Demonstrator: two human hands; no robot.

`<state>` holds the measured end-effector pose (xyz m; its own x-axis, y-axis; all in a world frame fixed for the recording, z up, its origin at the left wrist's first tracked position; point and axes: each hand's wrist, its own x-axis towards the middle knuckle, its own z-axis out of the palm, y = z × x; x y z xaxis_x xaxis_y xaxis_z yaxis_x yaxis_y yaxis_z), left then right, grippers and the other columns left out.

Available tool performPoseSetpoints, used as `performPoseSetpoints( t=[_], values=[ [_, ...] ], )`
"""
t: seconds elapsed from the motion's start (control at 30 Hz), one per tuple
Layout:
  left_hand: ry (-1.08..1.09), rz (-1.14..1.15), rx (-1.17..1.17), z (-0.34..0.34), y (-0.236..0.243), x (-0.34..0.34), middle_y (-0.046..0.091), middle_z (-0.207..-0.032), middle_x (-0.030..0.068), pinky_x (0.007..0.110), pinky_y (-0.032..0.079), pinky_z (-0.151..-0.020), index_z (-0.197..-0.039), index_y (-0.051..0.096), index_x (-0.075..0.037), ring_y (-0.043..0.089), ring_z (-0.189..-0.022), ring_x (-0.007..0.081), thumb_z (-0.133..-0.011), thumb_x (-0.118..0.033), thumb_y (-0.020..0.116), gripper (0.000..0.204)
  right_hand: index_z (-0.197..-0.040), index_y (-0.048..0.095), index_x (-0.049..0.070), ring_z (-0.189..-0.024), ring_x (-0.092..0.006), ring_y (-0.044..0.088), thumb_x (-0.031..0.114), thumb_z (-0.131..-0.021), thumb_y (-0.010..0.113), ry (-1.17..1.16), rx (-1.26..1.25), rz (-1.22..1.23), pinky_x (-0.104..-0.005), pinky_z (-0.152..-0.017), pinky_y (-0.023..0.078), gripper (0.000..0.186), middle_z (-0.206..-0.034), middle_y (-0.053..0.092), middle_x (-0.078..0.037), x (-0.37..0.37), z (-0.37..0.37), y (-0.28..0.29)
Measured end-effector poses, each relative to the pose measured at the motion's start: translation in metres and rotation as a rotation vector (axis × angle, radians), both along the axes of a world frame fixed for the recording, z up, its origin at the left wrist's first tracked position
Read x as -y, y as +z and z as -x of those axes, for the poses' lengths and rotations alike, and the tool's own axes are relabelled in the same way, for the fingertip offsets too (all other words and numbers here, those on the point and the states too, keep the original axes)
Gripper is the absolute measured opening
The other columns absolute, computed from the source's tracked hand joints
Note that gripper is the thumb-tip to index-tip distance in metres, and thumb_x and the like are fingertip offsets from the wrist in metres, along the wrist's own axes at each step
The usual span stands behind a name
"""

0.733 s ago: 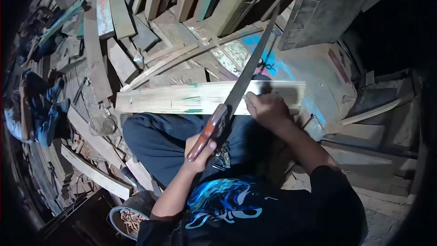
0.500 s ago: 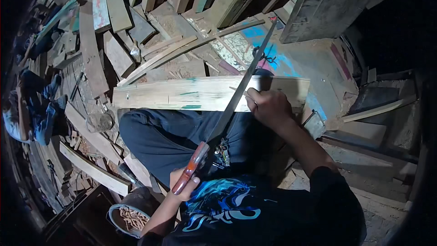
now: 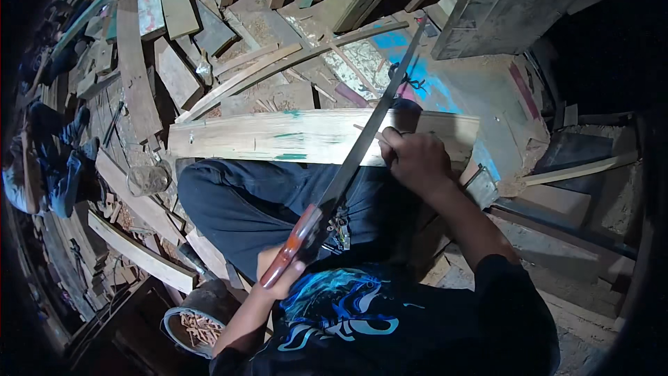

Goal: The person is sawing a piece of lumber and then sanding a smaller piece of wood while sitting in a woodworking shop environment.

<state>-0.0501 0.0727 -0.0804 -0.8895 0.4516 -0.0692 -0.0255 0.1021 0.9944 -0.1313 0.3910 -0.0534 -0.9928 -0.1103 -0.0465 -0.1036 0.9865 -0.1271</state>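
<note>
My left hand (image 3: 278,268) is closed on the red-brown wooden handle of a long saw (image 3: 372,129). The dark blade slants up and right from it, crossing a pale board (image 3: 257,138) with green marks that lies across my bent legs. Just right of the blade, my right hand (image 3: 417,163) is closed, pinching a thin stick (image 3: 362,128) that reaches to the blade; whether it touches the steel I cannot tell.
Planks and offcuts (image 3: 139,63) cover the floor around me, with more upright boards at the back. A grey panel (image 3: 501,7) stands back right. A bucket of wood pieces (image 3: 198,327) is at lower left. Another person in jeans (image 3: 59,160) sits at the far left.
Since the earliest frame, my left hand and the saw handle have moved down and leftward. The board appears higher in the view, and my right hand has shifted slightly up and right.
</note>
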Motion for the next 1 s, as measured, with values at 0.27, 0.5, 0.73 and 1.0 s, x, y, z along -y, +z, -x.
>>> performPoseSetpoints(
  t=[0.27,0.5,0.73,1.0],
  values=[
    [-0.075,-0.078,-0.053,0.049,-0.002,-0.045,0.044,-0.061,0.0075,0.032,0.037,-0.053,-0.076,0.053,-0.001,0.042,-0.054,0.0173,-0.083,-0.015,0.062,0.018,-0.093,0.055,0.017,-0.060,-0.0341,0.062,0.019,-0.084,0.055,0.055,0.013,-0.083,-0.0505,-0.056,0.046,0.009,-0.059,0.058,-0.014,-0.001,-0.002,0.000],
    [-0.062,0.018,-0.027,0.031,0.003,-0.031,0.053,-0.067,0.0118,0.032,0.043,-0.059,-0.096,0.061,0.001,0.051,-0.058,0.0230,-0.082,-0.022,0.064,0.028,-0.088,0.056,0.015,-0.057,-0.0340,0.061,0.023,-0.087,0.056,0.032,-0.032,-0.072,-0.0485,-0.052,0.046,0.007,-0.057,0.056,-0.013,0.000,0.002,-0.001],
    [0.014,-0.015,0.282,-0.007,0.006,0.019,0.050,-0.062,0.0072,0.030,0.037,-0.053,-0.075,0.055,-0.001,0.048,-0.053,0.0179,-0.080,-0.023,0.063,0.024,-0.083,0.055,0.014,-0.056,-0.0312,0.061,0.028,-0.090,0.055,0.023,-0.104,-0.043,-0.0473,-0.051,0.046,0.016,-0.057,0.056,-0.011,0.001,0.002,-0.003],
    [-0.019,-0.119,0.089,0.064,0.005,-0.055,0.046,-0.061,0.0053,0.031,0.037,-0.055,-0.073,0.050,-0.002,0.042,-0.056,0.0155,-0.082,-0.016,0.062,0.020,-0.082,0.055,0.014,-0.054,-0.0313,0.061,0.025,-0.088,0.057,0.045,-0.101,-0.096,-0.0471,-0.051,0.046,0.012,-0.056,0.057,-0.010,0.001,0.001,-0.003]
  ],
)
